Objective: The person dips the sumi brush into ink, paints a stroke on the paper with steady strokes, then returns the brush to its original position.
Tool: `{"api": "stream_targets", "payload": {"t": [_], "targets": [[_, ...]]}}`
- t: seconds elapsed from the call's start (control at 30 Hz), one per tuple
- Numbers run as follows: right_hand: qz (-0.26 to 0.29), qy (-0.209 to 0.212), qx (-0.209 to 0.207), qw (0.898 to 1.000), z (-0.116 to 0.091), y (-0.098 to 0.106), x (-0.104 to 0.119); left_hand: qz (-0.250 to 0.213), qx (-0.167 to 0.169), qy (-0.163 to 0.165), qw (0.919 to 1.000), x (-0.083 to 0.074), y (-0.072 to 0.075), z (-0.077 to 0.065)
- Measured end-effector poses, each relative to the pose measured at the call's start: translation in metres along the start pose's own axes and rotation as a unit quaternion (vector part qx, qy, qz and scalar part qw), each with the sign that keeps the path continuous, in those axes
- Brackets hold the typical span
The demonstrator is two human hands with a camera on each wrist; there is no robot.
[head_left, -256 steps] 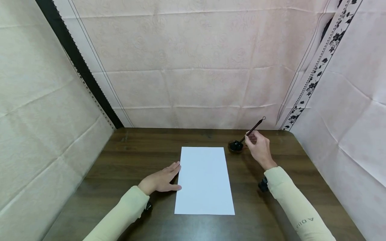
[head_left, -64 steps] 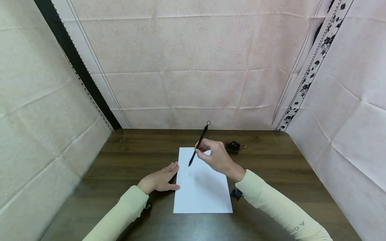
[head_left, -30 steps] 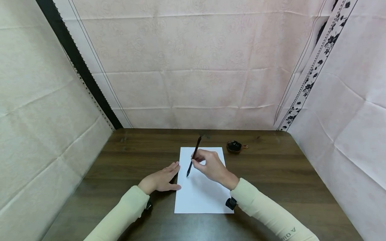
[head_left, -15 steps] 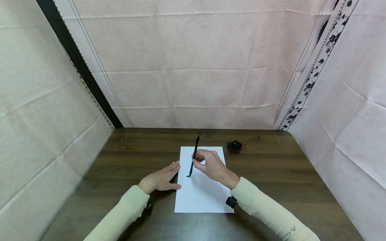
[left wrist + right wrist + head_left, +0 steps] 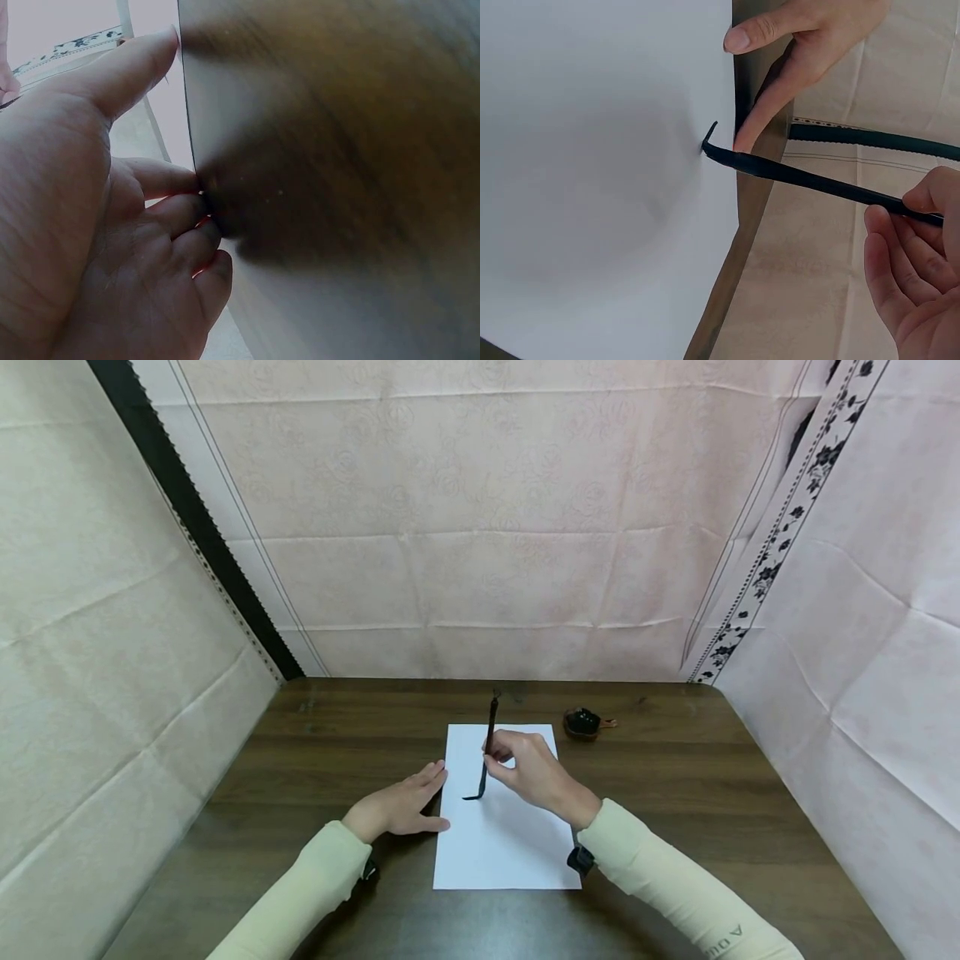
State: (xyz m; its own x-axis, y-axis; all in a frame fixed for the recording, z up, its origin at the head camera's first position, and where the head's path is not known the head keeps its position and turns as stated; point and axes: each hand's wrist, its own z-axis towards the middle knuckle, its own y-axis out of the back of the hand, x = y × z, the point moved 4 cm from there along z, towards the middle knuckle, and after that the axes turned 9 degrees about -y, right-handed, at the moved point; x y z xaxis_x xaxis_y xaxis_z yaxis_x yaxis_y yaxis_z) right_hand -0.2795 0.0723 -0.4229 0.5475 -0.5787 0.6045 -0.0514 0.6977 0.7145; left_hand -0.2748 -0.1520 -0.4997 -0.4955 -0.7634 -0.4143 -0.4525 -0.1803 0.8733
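A white sheet of paper (image 5: pixel 510 852) lies on the table in the head view. My right hand (image 5: pixel 534 774) pinches a dark calligraphy brush (image 5: pixel 491 725) between thumb and fingers, its handle nearly upright. The brush tip, bent against the paper, stands at the right end of a short black stroke (image 5: pixel 471 798). In the right wrist view the bristles of the brush (image 5: pixel 780 172) meet that stroke near the paper's edge. My left hand (image 5: pixel 401 802) rests with fingers extended, its fingertips and thumb on the paper's left edge.
A small dark ink dish (image 5: pixel 582 724) with a short handle stands behind the paper to the right. Around the wooden table (image 5: pixel 300 760) hang pale cloth walls (image 5: pixel 480 527) at the back and both sides.
My right hand has carried the brush from the ink dish to the paper, then drawn it slightly right, leaving a short black stroke. My left hand has stayed at the paper's left edge.
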Motion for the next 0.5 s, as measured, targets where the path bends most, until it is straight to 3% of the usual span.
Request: {"api": "stream_targets", "payload": {"t": [0.5], "targets": [[-0.019,-0.020,0.000,1.000,-0.008,0.013,-0.005,0.002,-0.002,-0.021,0.9998,0.000,0.001,-0.001]]}}
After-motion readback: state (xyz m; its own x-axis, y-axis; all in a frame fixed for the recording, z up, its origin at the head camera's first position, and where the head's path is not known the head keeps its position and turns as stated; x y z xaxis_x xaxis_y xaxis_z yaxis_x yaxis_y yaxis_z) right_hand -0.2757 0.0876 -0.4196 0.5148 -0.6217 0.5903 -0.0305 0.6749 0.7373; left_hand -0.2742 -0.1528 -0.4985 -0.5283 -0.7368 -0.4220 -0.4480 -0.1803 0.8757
